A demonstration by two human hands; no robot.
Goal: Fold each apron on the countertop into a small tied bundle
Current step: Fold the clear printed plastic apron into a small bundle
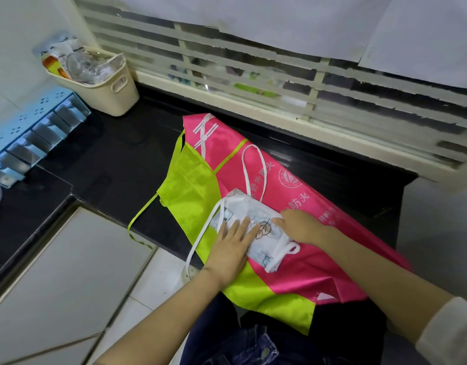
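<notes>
My left hand (pixel 232 243) lies flat, fingers straight and spread, pressing the near end of the folded white printed apron (pixel 266 242). My right hand (pixel 300 225) rests on the bundle's far right side, just beside the left, with its fingers bent down; I cannot tell whether they grip the cloth. The white straps (pixel 253 169) loop out beyond and left of my hands. The bundle sits on a spread pink and lime-green apron (pixel 253 143) on the black countertop (pixel 116 154).
</notes>
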